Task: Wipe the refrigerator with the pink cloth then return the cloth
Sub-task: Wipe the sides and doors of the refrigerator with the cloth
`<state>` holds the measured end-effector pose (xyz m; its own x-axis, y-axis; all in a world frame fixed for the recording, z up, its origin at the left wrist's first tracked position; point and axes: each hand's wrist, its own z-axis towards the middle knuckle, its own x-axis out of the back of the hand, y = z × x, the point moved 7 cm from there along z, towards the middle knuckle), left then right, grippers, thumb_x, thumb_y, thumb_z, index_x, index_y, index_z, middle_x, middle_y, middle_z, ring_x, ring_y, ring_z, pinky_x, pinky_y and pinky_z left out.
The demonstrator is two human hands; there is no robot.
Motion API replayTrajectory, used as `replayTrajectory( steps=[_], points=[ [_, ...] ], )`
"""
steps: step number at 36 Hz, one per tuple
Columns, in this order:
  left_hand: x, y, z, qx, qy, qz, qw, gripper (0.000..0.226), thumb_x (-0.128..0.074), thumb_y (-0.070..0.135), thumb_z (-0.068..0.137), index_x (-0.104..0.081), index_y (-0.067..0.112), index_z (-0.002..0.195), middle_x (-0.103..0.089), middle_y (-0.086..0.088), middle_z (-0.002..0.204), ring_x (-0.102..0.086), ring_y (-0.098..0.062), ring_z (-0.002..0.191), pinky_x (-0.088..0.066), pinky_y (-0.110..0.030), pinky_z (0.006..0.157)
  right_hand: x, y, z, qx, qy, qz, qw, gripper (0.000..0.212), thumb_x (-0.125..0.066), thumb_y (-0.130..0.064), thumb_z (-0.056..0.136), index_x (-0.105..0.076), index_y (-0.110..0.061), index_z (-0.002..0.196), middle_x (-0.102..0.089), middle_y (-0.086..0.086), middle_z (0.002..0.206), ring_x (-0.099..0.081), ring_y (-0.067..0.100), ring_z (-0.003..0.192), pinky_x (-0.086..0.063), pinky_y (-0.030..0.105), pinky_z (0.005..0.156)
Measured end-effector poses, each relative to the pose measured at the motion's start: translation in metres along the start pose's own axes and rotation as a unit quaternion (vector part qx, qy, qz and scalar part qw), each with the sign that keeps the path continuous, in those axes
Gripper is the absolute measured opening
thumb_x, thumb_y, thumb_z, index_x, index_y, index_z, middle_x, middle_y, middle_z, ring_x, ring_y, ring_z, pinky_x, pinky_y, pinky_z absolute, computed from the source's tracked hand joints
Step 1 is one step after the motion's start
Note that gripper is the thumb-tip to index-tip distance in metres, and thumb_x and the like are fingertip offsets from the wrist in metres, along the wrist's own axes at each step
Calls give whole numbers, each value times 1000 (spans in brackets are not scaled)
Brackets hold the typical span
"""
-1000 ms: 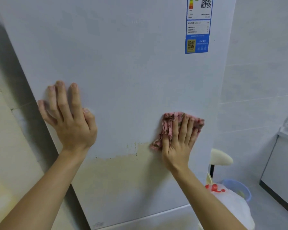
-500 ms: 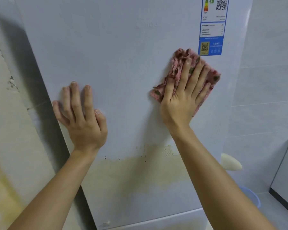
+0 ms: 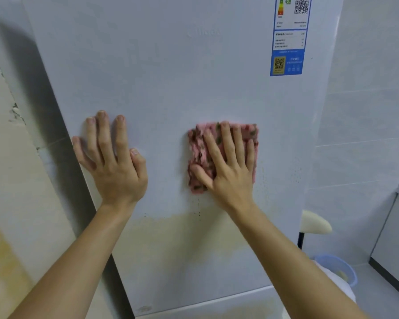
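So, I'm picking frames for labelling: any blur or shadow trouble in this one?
Head view: right hand and pink cloth slightly smeared at the edges; a dark shadow band flanks the refrigerator on the left; small label print too soft to read.

The right hand (image 3: 228,166) pressed the pink cloth (image 3: 199,155) flat against the white refrigerator door (image 3: 171,77) with straight fingers, while the left hand (image 3: 114,162) lay flat on the door beside it, below the blue energy label (image 3: 288,35).
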<state>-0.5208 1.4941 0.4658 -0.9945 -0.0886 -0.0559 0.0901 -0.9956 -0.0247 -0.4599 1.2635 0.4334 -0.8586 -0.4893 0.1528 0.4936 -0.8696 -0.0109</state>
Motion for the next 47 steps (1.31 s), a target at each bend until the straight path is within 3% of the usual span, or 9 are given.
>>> replayTrajectory(
  steps=[9,15,20,25,35,40,47],
  points=[
    [1,-1,0,1,-5,-12,1000,55,-42,16,104,-41,7,159,-37,-21,165,-28,-38,156,-23,-70,121,3,-31,65,-118,36,7,992,64,-44,-52,108,-34,-22,164,-27,15,171,-20,34,160,-10,55,131],
    [3,-2,1,1,-13,-21,1000,55,-42,19,106,-41,8,159,-37,-21,166,-27,-37,157,-21,-68,123,-11,-61,3,-45,-16,28,998,58,-40,-45,111,-26,-26,165,-16,9,173,-17,30,162,-10,54,131],
    [6,-3,1,1,-34,-43,999,56,-46,19,105,-40,9,160,-34,-19,167,-24,-35,158,-19,-65,125,-28,-74,-73,6,-81,22,996,66,-46,-48,107,-21,-33,166,-8,2,176,-4,23,164,2,49,132],
    [12,-7,3,-10,-43,-47,998,56,-51,19,104,-44,11,159,-36,-16,167,-25,-30,159,-18,-62,125,-26,-75,-61,5,-87,26,996,62,-38,-49,108,-19,-36,165,-7,-2,176,-2,19,164,2,48,132],
    [15,-21,6,-28,-66,-51,996,59,-52,23,103,-42,11,159,-34,-12,169,-28,-29,158,-20,-63,125,-9,-100,60,-33,11,47,998,55,-40,-44,110,-38,-26,162,-28,9,171,-22,27,160,-11,53,131],
    [15,-22,5,-35,-64,-51,996,57,-47,24,105,-41,9,160,-33,-14,169,-26,-29,159,-19,-64,126,-12,-103,44,-18,12,44,999,56,-43,-45,111,-37,-24,162,-22,9,171,-17,27,161,-11,53,131],
    [22,-29,-7,-23,-82,-88,992,60,-55,17,101,-42,1,157,-35,-21,166,-26,-36,158,-21,-60,128,-34,-104,-75,59,-97,33,993,62,-42,-45,109,-23,-33,166,-1,-1,177,-6,21,164,0,47,132]
  ],
)
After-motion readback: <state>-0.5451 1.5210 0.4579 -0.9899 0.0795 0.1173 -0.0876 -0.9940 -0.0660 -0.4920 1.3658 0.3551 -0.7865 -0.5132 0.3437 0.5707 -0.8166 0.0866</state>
